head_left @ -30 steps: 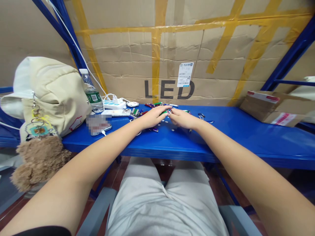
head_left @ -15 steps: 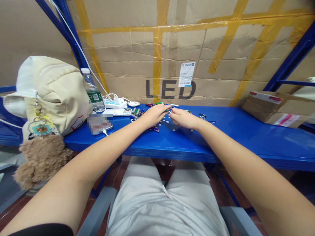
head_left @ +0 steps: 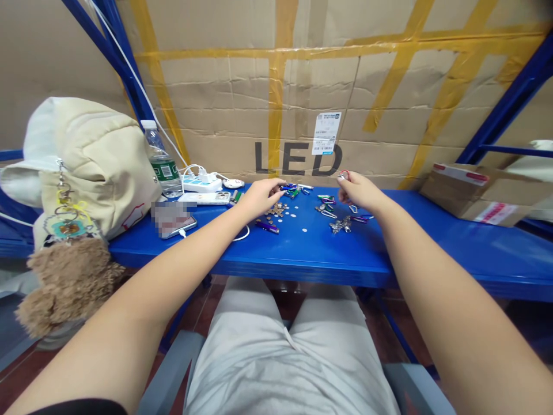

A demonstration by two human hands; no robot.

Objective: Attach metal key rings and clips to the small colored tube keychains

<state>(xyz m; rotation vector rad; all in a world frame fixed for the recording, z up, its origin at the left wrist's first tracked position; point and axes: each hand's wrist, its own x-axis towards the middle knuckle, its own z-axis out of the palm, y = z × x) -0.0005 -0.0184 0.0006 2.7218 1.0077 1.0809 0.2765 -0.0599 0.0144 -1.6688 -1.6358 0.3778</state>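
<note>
My left hand reaches over the far part of the blue shelf, its fingertips just short of several small coloured metal flashlights, with nothing visible in it. My right hand is raised above the shelf, its fingertips pinching a small red ring. Below it lies a tangle of metal carabiner clips. A heap of copper-coloured button cells sits between my hands, near a purple flashlight. Loose silver button cells are scattered on the shelf.
A beige bag with a plush toy, a water bottle, a power strip and a blurred phone stand at left. A cardboard box sits at right, before a taped cardboard wall.
My hands have moved apart from the middle of the shelf. My right hand has lifted to the far right with the red ring, and my left hand has drawn leftward, uncovering the small parts.
</note>
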